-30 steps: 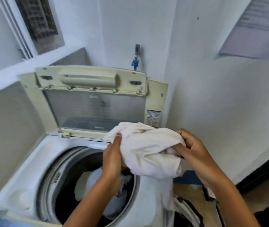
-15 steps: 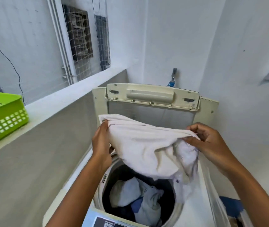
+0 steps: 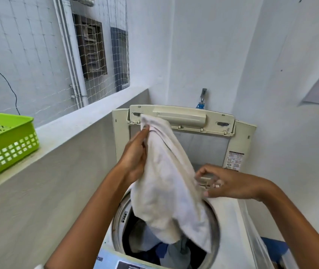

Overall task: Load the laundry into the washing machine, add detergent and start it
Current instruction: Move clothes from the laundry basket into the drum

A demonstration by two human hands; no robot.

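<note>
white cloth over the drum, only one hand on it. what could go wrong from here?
1. Only the left hand pinches the white cloth near its top; the right hand is open beside it. A slip could drop it unevenly.
2. The cloth's lower corner hangs over the drum rim, so it may drape onto the washer top rather than fall inside.
3. The raised lid stands just behind the cloth; a swing might snag there.

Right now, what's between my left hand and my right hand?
The white cloth hangs between them in the head view. The left hand pinches its top edge; the right hand is beside it, fingers loose, above the washing machine.
</note>
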